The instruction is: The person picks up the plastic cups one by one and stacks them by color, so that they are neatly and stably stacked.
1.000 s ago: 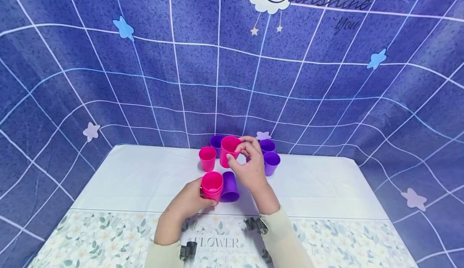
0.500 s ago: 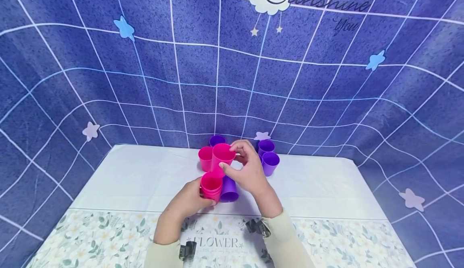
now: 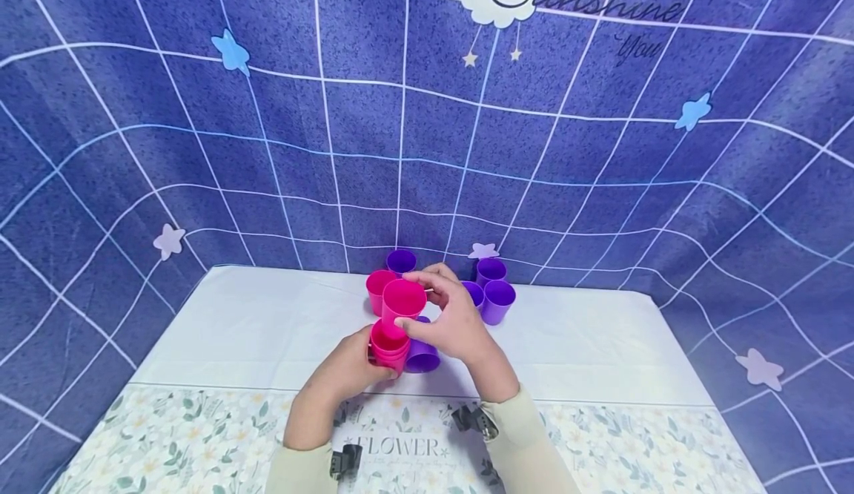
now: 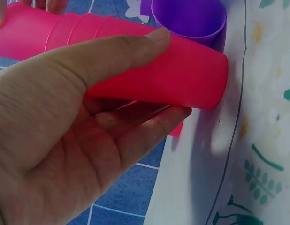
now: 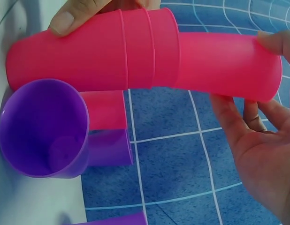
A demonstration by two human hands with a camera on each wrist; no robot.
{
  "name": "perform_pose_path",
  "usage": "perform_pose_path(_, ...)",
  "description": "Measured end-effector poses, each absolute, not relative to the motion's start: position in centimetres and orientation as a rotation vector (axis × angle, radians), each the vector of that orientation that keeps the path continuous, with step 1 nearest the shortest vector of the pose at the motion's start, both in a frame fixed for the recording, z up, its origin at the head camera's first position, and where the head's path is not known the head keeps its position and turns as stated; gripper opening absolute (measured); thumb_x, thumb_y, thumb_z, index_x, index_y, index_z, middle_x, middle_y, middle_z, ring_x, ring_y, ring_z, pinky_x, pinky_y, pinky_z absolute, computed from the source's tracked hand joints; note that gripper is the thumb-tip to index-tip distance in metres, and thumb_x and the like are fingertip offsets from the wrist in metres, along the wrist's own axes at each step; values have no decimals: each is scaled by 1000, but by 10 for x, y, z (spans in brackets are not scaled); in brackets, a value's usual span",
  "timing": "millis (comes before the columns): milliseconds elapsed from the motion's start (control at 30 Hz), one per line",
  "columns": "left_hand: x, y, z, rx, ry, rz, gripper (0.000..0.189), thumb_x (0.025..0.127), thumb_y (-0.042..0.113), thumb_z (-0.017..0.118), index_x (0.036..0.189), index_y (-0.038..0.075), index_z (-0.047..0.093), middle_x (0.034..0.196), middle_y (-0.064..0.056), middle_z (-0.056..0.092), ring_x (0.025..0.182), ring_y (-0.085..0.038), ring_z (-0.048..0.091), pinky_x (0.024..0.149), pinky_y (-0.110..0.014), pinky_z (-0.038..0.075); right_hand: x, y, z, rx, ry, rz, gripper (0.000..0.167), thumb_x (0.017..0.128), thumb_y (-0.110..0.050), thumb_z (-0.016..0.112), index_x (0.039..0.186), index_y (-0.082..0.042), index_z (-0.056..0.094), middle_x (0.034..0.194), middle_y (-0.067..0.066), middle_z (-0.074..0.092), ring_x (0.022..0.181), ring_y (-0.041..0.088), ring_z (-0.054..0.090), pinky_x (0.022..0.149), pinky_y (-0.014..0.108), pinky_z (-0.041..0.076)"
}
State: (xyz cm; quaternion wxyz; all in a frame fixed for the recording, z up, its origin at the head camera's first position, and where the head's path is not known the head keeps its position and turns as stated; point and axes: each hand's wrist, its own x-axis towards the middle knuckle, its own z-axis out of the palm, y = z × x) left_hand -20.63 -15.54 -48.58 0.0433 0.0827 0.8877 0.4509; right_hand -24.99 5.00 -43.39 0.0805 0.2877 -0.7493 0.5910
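My left hand [image 3: 343,371] grips a nested stack of pink cups [image 3: 389,360] that stands mouth up near the front of the white cloth. My right hand [image 3: 457,323] pinches another pink cup [image 3: 402,308], thumb on one side and fingers on the other. In the right wrist view, the lower end of that upper cup [image 5: 225,65] sits inside the stack's top rim, with most of its wall showing above. Close to the right of the stack, a purple cup [image 3: 423,354] lies on its side, its mouth towards me.
Behind the hands stand one pink cup [image 3: 377,294] and a purple cup [image 3: 402,260]. Several purple cups [image 3: 498,305] stand together at the right. A blue gridded curtain [image 3: 427,130] rises behind the table; a floral cloth [image 3: 200,442] covers its front.
My right hand has brought the pink cup left and down towards me, from above the back cups into the stack's mouth. The left hand and stack have stayed in place.
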Motion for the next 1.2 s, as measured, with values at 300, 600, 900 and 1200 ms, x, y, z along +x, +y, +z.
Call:
perform_pose_path(300,-208,-159,-485,299,2674,1461,62,76,12,93,131,8,65,120,-7,76,116,-27,73,109,-54,56,-252,48,-437,955,-2365,1732,56,73,-17,93,124,-17,70,118,-1,63,112,15,64,99,27,60)
perform_pose_path(600,-207,-159,-483,317,2662,1480,62,77,14,93,132,6,65,122,-9,76,116,-27,72,110,-54,55,-253,47,-441,1030,-2523,1636,67,72,-20,96,133,-10,72,119,2,61,115,14,61,99,28,60)
perform_pose_path(900,-208,-158,-483,353,2668,1440,60,79,12,91,134,10,66,120,-6,77,114,-24,74,108,-52,57,-256,50,-444,1071,-2564,1557,64,68,-20,99,127,-15,76,120,-2,63,122,14,59,107,41,54)
perform_pose_path(1200,-207,-161,-482,352,2693,1424,62,78,12,92,134,9,66,120,-7,77,113,-23,74,107,-52,57,-259,47,-448,1103,-2625,1559,66,68,-26,101,128,-18,75,123,-2,62,123,15,59,111,44,50)
